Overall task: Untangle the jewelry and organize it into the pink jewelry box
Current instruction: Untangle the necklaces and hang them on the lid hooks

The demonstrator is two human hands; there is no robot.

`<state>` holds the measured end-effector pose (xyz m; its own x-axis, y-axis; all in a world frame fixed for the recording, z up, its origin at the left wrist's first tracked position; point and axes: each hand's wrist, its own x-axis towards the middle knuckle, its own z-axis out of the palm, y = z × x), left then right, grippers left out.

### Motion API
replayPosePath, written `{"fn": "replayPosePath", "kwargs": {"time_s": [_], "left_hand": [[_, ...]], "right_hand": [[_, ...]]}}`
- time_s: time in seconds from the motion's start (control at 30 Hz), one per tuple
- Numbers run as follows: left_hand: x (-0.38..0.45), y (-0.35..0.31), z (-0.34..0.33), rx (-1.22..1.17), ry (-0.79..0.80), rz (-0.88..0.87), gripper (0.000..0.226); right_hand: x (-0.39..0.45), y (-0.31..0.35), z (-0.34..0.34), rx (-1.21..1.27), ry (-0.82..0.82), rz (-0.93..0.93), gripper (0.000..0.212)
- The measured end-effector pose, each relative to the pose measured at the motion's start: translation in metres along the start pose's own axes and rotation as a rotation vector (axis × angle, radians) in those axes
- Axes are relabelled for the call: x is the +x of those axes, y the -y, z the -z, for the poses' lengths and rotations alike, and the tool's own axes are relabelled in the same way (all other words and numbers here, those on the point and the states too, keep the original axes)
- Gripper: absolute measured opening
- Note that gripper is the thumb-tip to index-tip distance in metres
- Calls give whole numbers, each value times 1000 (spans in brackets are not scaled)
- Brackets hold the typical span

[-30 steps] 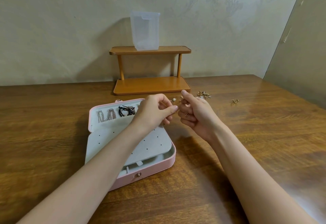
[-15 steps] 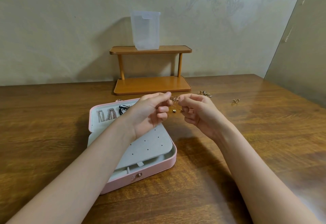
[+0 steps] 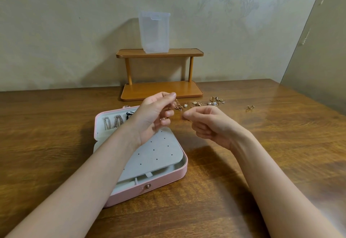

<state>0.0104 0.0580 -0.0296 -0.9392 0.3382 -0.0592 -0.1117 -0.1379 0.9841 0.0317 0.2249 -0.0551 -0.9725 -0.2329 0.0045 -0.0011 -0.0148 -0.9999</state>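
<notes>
Above the wooden table, the left hand is pinching a small tangle of gold jewelry between thumb and forefinger, its other fingers curling loosely. At about 3 o'clock from it, the right hand is closing thumb on forefinger; whether a fine strand is caught there, I cannot tell. The open pink jewelry box is lying at 6 o'clock of the left hand, chains resting in its far compartment. Loose earrings are lying at 12 o'clock of the right hand, before a wooden two-tier stand carrying a clear plastic container.
</notes>
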Motion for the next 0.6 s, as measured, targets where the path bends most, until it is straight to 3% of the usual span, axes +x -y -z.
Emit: {"fn": "replayPosePath", "kwargs": {"time_s": [0.2,0.47,0.6], "left_hand": [[3,5,-1,99,-101,-38,12],[6,2,3,-183,-135,13,6],[6,3,3,-162,-117,-14,6]], "right_hand": [[2,0,0,47,-133,115,24],[3,1,-1,41,-289,198,28],[3,4,-5,304,-242,178,16]]}}
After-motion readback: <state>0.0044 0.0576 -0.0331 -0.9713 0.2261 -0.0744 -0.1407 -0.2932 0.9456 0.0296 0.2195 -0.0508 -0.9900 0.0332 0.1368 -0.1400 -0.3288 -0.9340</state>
